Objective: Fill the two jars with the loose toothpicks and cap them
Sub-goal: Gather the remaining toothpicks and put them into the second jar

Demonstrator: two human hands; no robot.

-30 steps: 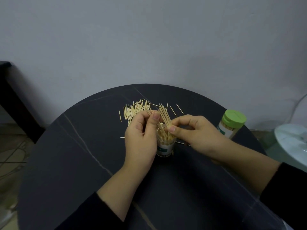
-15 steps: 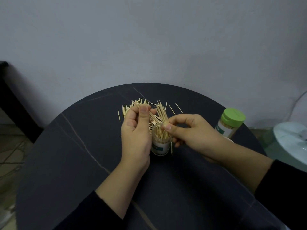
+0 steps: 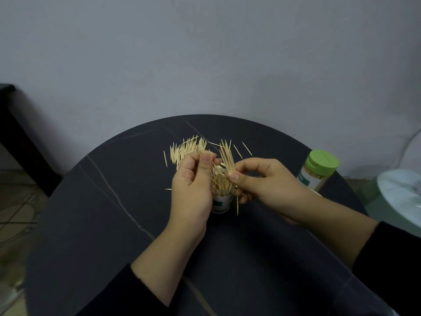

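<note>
Right hand [image 3: 268,185] has its grip pinched on a bundle of toothpicks [image 3: 227,156], thumb against forefinger. The tips fan up past the grip and the low ends go down into the open jar [image 3: 220,202] right under it. Left hand [image 3: 191,185] is curled, its grip pinching a few slanted toothpicks [image 3: 214,173], tucked against the jar's other side. So the jar stands between both grips on the dark bench [image 3: 91,213]. Loose toothpicks [image 3: 182,151] lie in a heap just beyond the left grip. The capped jar [image 3: 315,176] with its green lid [image 3: 322,161] stands well outside the right grip, near the bench edge.
</note>
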